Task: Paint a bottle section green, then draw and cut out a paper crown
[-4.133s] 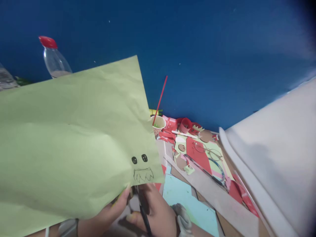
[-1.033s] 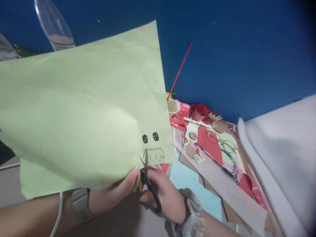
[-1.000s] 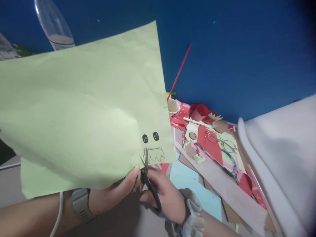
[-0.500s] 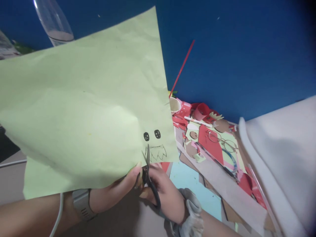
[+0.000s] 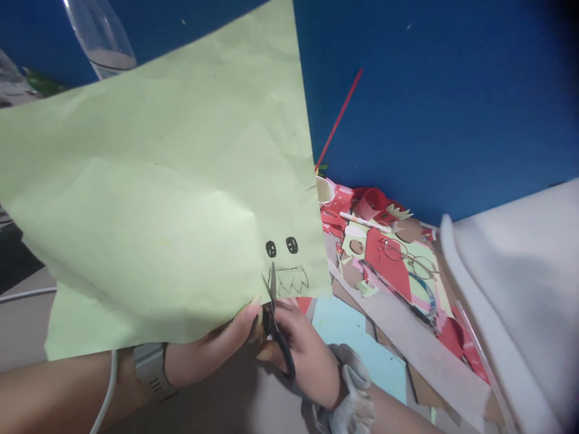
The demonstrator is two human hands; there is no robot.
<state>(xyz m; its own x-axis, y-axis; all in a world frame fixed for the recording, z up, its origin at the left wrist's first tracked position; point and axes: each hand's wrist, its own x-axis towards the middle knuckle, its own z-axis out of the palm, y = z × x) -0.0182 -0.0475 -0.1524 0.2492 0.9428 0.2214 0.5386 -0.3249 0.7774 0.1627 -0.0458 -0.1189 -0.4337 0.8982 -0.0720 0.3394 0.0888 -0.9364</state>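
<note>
A large sheet of pale green paper [image 5: 181,181] fills the left and middle of the view, held up at a tilt. My left hand [image 5: 230,337] pinches its bottom edge, thumb in front and the other fingers mostly hidden behind. Black-handled scissors [image 5: 280,346] are in my right hand [image 5: 307,349], fingers in the handles. Their slightly parted blades lie at the lower edge of the paper, tips pointing up beside a pencil-drawn zigzag shape [image 5: 292,280]. Above that shape are two black inked ovals [image 5: 281,246]. The right hand is close beside the left thumb.
Red, pink and green paper scraps [image 5: 384,253] crowd the right side, with eyeglasses [image 5: 409,256] on top. Light blue paper [image 5: 357,343] lies nearer. A thin red stick [image 5: 339,117] leans by the blue wall [image 5: 452,102]. A clear bottle [image 5: 106,39] stands behind the sheet. White padding [image 5: 525,271] borders the right.
The green sheet's upper right corner has risen and shifted slightly right. Both hands and the scissors stay almost where they were, the blades still slightly parted.
</note>
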